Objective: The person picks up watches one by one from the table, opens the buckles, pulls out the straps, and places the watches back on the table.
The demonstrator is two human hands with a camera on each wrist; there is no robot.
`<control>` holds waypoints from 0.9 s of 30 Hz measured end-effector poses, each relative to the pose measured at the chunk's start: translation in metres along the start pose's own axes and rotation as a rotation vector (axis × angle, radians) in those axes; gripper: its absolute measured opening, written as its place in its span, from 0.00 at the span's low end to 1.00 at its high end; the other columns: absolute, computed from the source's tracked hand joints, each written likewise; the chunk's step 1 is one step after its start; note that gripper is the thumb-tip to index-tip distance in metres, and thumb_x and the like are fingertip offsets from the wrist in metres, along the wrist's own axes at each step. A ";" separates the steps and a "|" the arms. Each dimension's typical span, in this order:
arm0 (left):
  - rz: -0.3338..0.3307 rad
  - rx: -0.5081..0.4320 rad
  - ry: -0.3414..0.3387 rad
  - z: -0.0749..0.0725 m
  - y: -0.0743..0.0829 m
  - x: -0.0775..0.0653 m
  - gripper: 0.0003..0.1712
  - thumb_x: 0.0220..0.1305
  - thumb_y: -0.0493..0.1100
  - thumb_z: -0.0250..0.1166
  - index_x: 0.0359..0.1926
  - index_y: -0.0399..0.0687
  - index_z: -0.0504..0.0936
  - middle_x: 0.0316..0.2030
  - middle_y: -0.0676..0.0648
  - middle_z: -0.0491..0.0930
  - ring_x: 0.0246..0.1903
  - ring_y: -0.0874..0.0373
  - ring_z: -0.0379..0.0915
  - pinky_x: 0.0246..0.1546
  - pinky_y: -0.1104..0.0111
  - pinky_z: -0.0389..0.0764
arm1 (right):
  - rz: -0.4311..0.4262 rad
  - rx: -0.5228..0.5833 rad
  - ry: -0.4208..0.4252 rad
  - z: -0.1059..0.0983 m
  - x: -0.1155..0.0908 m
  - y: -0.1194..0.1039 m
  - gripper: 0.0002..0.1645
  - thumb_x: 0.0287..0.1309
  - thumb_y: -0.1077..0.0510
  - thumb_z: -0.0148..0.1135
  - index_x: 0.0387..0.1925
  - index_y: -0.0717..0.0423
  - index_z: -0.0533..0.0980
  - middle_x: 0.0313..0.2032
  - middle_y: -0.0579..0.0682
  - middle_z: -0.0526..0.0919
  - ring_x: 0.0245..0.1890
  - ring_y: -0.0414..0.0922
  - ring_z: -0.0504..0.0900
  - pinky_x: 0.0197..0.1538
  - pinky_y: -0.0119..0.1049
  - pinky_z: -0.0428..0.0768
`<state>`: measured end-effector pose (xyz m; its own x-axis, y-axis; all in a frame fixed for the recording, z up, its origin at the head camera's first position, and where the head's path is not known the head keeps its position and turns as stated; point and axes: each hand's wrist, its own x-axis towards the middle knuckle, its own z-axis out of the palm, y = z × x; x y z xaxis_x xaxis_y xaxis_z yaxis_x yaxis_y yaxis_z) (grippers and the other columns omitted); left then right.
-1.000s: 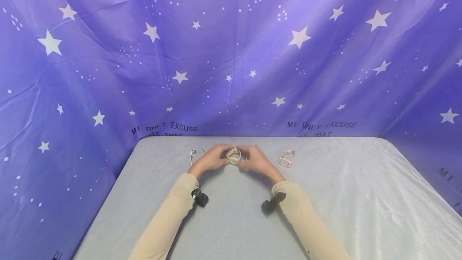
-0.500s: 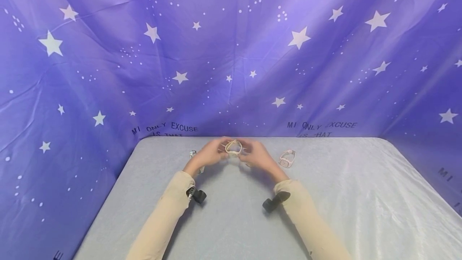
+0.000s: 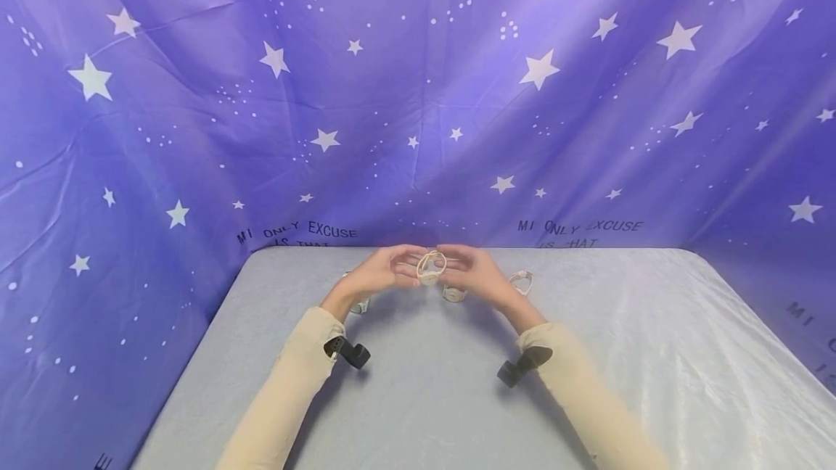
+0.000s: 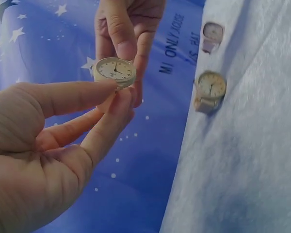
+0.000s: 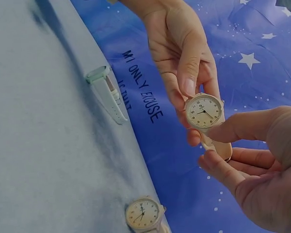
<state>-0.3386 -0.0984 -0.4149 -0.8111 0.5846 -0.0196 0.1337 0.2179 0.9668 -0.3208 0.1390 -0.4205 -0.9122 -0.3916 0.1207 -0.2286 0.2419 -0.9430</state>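
Note:
A cream wristwatch [image 3: 431, 267] with its strap looped hangs between my two hands over the far part of the table. Its round pale dial [image 4: 115, 69] has dark hands and numerals. My left hand [image 3: 382, 272] pinches the watch on one side between thumb and fingers. From the other side, my right hand [image 3: 477, 275] pinches it, with the thumb by the dial [image 5: 203, 111]. Close below the right hand, a second cream watch [image 3: 453, 294] lies on the table, partly covered by that hand in the head view.
A pink watch [image 3: 522, 281] lies behind the right wrist. A pale green watch [image 5: 106, 92] lies on the left, mostly hidden by the left hand in the head view. The grey cloth-covered table [image 3: 418, 397] meets a purple star-print curtain [image 3: 418, 93] at its back edge.
Both hands have lifted the watch and shifted slightly right with it, turning its loop. The second cream watch has come into view under the right hand; the pink one is now partly covered.

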 end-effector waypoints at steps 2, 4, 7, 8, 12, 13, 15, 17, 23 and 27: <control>-0.009 -0.049 -0.020 0.002 -0.001 0.000 0.37 0.59 0.28 0.68 0.70 0.39 0.70 0.61 0.33 0.78 0.53 0.49 0.82 0.58 0.59 0.84 | 0.010 0.020 -0.006 -0.001 -0.003 0.001 0.40 0.57 0.66 0.69 0.70 0.69 0.66 0.66 0.69 0.74 0.63 0.64 0.78 0.62 0.45 0.83; -0.011 -0.085 -0.042 0.003 -0.004 0.000 0.36 0.60 0.30 0.68 0.70 0.40 0.70 0.61 0.33 0.77 0.54 0.51 0.81 0.60 0.58 0.83 | 0.020 0.042 -0.009 -0.002 -0.006 0.003 0.40 0.57 0.66 0.69 0.70 0.69 0.66 0.66 0.69 0.74 0.64 0.64 0.78 0.62 0.45 0.82; -0.012 -0.146 -0.064 0.007 -0.009 0.001 0.33 0.64 0.32 0.66 0.70 0.38 0.70 0.61 0.32 0.76 0.54 0.52 0.80 0.62 0.55 0.82 | 0.037 0.058 -0.014 -0.004 -0.010 0.006 0.40 0.57 0.66 0.69 0.70 0.69 0.66 0.67 0.69 0.73 0.65 0.64 0.77 0.63 0.46 0.81; -0.015 -0.163 -0.061 0.009 -0.011 0.002 0.31 0.65 0.33 0.66 0.69 0.38 0.71 0.61 0.32 0.77 0.52 0.53 0.80 0.62 0.53 0.82 | 0.046 0.061 -0.015 -0.004 -0.011 0.006 0.40 0.57 0.66 0.68 0.70 0.69 0.65 0.67 0.68 0.73 0.65 0.64 0.76 0.64 0.47 0.81; -0.038 -0.199 0.004 0.019 -0.019 0.007 0.27 0.68 0.36 0.66 0.65 0.34 0.73 0.54 0.34 0.81 0.45 0.55 0.83 0.56 0.51 0.85 | 0.088 0.072 -0.022 -0.004 -0.014 0.008 0.39 0.58 0.65 0.68 0.70 0.67 0.66 0.68 0.67 0.73 0.66 0.63 0.75 0.65 0.50 0.80; -0.048 -0.203 0.025 0.021 -0.021 0.008 0.26 0.68 0.36 0.66 0.65 0.34 0.73 0.52 0.35 0.82 0.43 0.55 0.84 0.54 0.52 0.86 | 0.098 0.075 -0.020 -0.004 -0.014 0.009 0.39 0.59 0.64 0.68 0.70 0.67 0.66 0.68 0.66 0.73 0.66 0.63 0.76 0.66 0.50 0.79; -0.066 -0.208 0.061 0.025 -0.024 0.011 0.26 0.67 0.36 0.67 0.64 0.32 0.73 0.50 0.35 0.83 0.41 0.55 0.84 0.49 0.55 0.89 | 0.118 0.080 -0.016 -0.003 -0.014 0.010 0.37 0.60 0.63 0.68 0.70 0.66 0.68 0.68 0.65 0.74 0.66 0.62 0.76 0.66 0.50 0.79; -0.088 -0.225 0.090 0.029 -0.025 0.012 0.26 0.66 0.34 0.67 0.64 0.32 0.73 0.49 0.35 0.82 0.38 0.55 0.84 0.45 0.57 0.90 | 0.123 0.085 -0.009 -0.002 -0.013 0.011 0.35 0.62 0.62 0.67 0.69 0.66 0.69 0.67 0.65 0.75 0.65 0.62 0.77 0.67 0.50 0.78; -0.105 -0.243 0.151 0.035 -0.029 0.014 0.26 0.65 0.32 0.66 0.63 0.32 0.73 0.49 0.35 0.81 0.34 0.56 0.84 0.41 0.58 0.91 | 0.113 0.086 0.039 0.004 -0.012 0.013 0.31 0.64 0.61 0.67 0.66 0.64 0.72 0.64 0.64 0.78 0.62 0.60 0.80 0.68 0.51 0.77; -0.093 -0.244 0.160 0.037 -0.030 0.014 0.27 0.65 0.32 0.67 0.64 0.33 0.74 0.49 0.34 0.82 0.33 0.57 0.85 0.41 0.58 0.91 | 0.095 0.101 0.076 0.006 -0.012 0.015 0.30 0.63 0.62 0.67 0.65 0.65 0.73 0.63 0.65 0.79 0.61 0.60 0.81 0.66 0.47 0.80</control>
<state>-0.3333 -0.0679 -0.4539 -0.8955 0.4360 -0.0892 -0.0703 0.0593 0.9958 -0.3108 0.1421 -0.4380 -0.9519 -0.3023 0.0492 -0.1084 0.1823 -0.9772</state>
